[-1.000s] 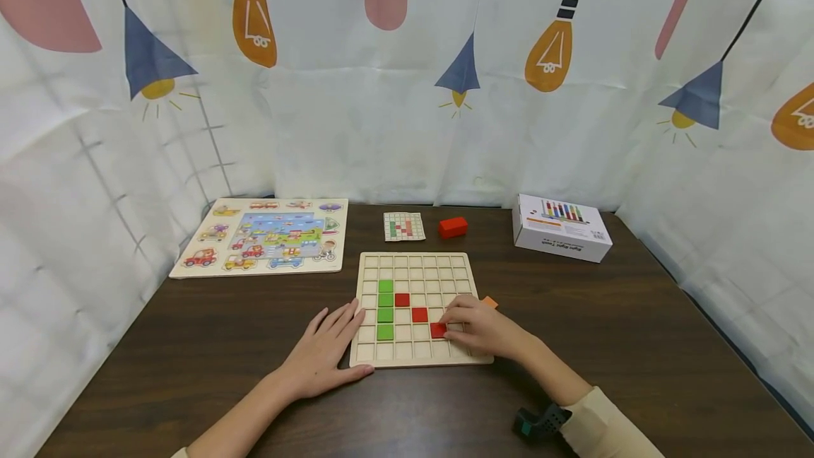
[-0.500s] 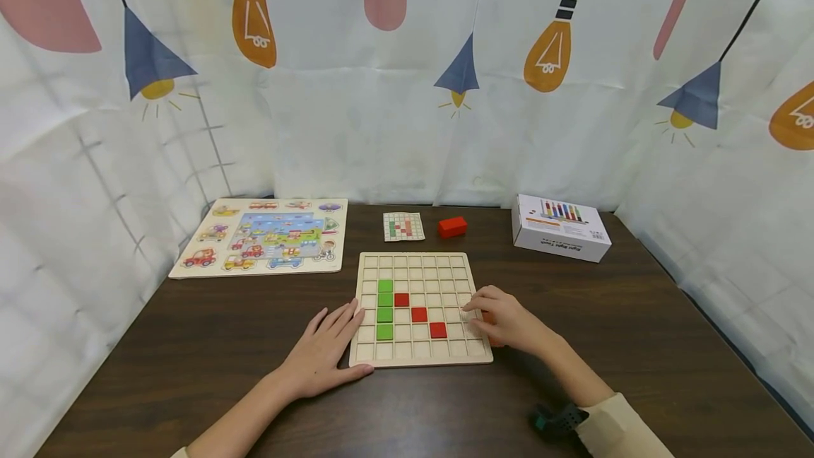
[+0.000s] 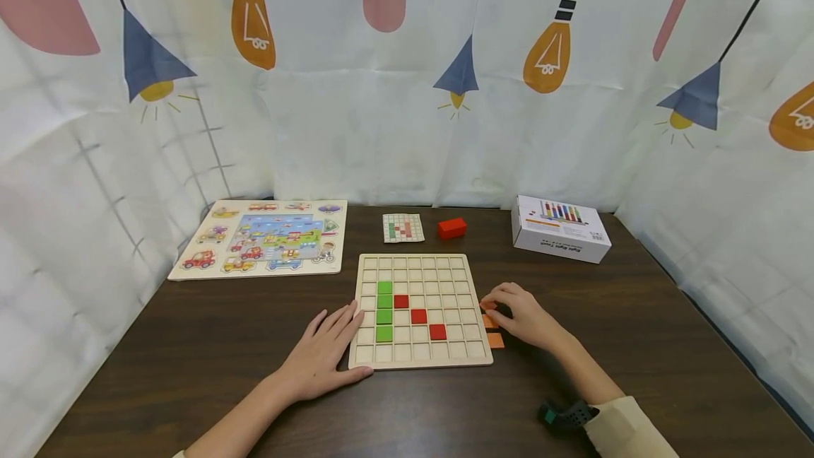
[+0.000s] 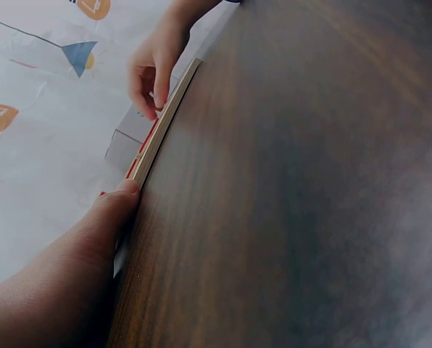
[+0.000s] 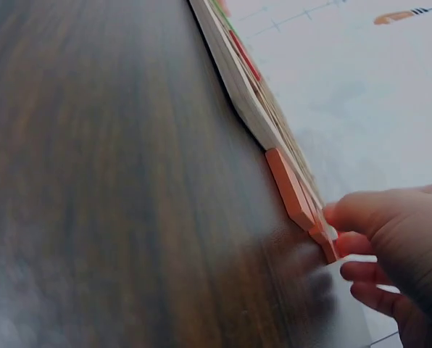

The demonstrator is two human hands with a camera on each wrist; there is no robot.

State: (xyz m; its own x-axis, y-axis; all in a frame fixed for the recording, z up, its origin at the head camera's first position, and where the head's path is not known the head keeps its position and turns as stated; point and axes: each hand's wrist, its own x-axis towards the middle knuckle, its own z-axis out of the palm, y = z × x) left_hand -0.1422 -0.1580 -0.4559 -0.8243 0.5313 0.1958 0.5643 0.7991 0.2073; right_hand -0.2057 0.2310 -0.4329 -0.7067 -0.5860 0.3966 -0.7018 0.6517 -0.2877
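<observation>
A wooden grid board (image 3: 420, 361) lies on the table, with a column of green tiles (image 3: 384, 301) and a diagonal of three red tiles (image 3: 418, 316) in its cells. Spread at the board's left edge, my left hand (image 3: 321, 359) touches it with fingertips and thumb; the left wrist view shows the thumb (image 4: 111, 214) against the front corner. Just off the right edge, my right hand (image 3: 524, 316) pinches an orange tile (image 3: 487, 304) between thumb and fingertips. More orange tiles (image 3: 495, 340) lie below it along that edge, also seen as orange tiles (image 5: 288, 190) in the right wrist view.
Behind the board are a small pattern card (image 3: 403, 228) and a red block (image 3: 451, 228). A vehicle picture puzzle (image 3: 257, 239) lies at the back left, a white box (image 3: 561, 228) at the back right. A printed curtain (image 3: 381, 140) closes off the table's far side.
My right hand has moved from the lowest red tile, across the board, to the orange tiles off its right edge. My left hand stays put.
</observation>
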